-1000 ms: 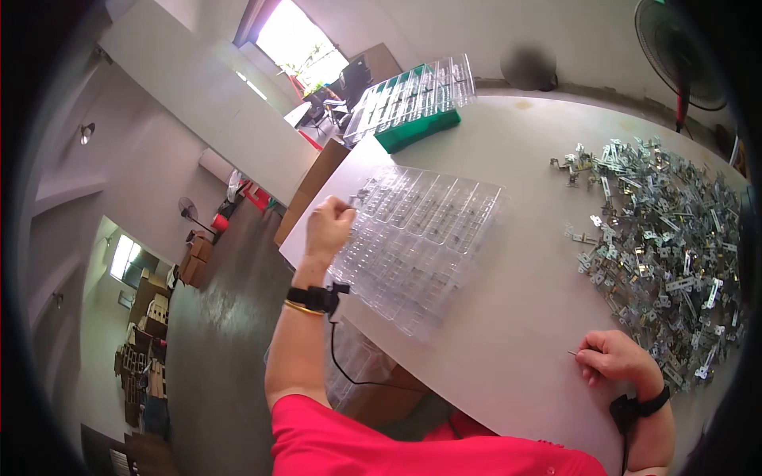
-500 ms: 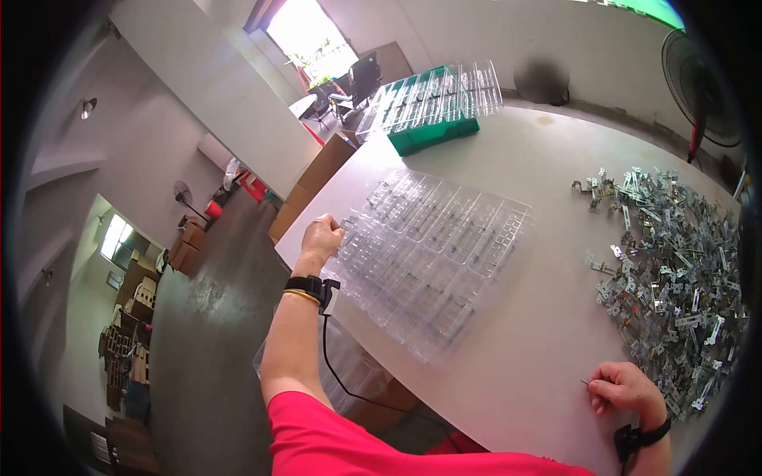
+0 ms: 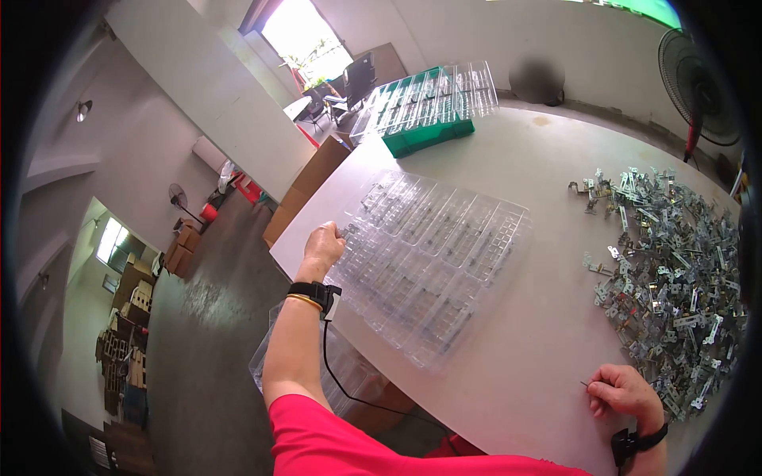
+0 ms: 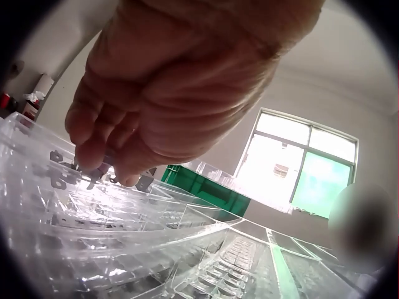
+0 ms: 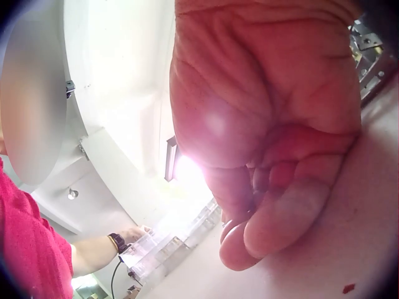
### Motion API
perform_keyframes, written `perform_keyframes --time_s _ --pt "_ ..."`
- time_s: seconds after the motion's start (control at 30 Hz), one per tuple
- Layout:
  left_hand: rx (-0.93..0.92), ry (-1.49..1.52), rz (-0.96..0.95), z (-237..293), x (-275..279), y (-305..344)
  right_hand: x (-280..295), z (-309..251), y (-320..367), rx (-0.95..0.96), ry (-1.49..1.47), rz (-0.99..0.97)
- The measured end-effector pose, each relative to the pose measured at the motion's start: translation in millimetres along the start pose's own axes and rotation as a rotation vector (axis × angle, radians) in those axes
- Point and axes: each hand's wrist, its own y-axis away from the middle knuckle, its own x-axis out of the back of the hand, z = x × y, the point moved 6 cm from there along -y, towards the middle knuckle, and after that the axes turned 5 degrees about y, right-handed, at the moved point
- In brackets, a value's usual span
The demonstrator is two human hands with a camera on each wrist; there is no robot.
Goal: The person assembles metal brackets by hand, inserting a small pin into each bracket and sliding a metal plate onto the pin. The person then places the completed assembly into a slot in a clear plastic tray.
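Clear plastic trays with many small compartments (image 3: 429, 262) lie stacked on the white table. At their left edge, my left hand (image 3: 324, 246) pinches a small metal part (image 4: 100, 173), which the left wrist view shows between fingertips and thumb just over the tray. My right hand (image 3: 623, 390) is near the table's front, beside the heap of metal brackets (image 3: 675, 285), and pinches a thin metal piece (image 3: 585, 384) between thumb and forefinger. In the right wrist view the other fingers of this hand (image 5: 268, 143) are curled in.
A green crate (image 3: 429, 136) with clear trays on it stands at the table's far edge. Cardboard (image 3: 305, 190) is beside the table's left edge, and more clear plastic (image 3: 341, 365) sits below the front edge. A fan (image 3: 698, 87) stands behind at the right.
The head view has shifted. My left hand has moved slightly from above the tray's upper left corner to lower along its left edge. My right hand stays beside the heap with its thin piece.
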Motion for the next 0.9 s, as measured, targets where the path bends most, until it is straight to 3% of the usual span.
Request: perform_keyframes --time_s 0.27,0.47,0.57,0.63,0.7,0.77,0.9 --pt "-0.093 -0.127 0.036 -0.5 -7.8 -9.3 -0.5 -3.4 2.3 -0.005 0.015 0.0" --pt "-0.018 -0.105 0.003 -0.3 -7.6 -9.6 -0.7 -5.8 2.8 0.033 0.052 0.0" --pt "-0.053 -0.155 0.026 -2.8 -4.9 -6.9 -0.8 -8.3 3.5 0.043 0.094 -0.005" --pt "-0.173 -0.233 0.138 2.5 -1.3 -8.6 -1.0 -7.2 -0.4 0.062 0.117 -0.011" --pt "-0.156 -0.207 0.084 33.6 19.2 6.0 -2.2 -7.7 2.4 0.085 0.157 -0.02" --pt "-0.269 -0.218 0.121 55.7 22.8 6.5 -3.6 -10.8 3.8 0.111 0.188 -0.018" --pt "-0.466 -0.107 0.085 181.6 55.0 76.2 -1.3 -5.4 5.4 0.162 0.254 0.021"
